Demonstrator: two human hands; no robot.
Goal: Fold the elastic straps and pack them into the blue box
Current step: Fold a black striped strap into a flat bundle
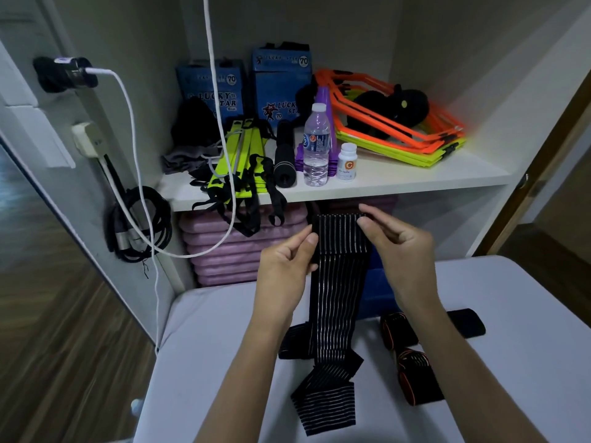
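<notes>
On the far left a black adapter sits in the wall, its white cable looping down past a bundle of coiled black cords. On the white shelf lie a folded yellow agility ladder, two blue Lucky Star cartons, a water bottle, a white pill jar and stacked orange and yellow hexagon rings. Below the shelf sits a pile of pink mats.

The left hand pinches the left edge of the black striped elastic strap between thumb and curled fingers. The strap's top is folded over and held up in front of the shelf edge; the rest hangs down and trails in zigzag folds across the white worktop. The right hand grips the fold's right edge, its fingers curled round it. Behind the strap and that hand, the blue box stands on the worktop. To the right lie two rolled black straps with orange edging and a black pad.
</notes>
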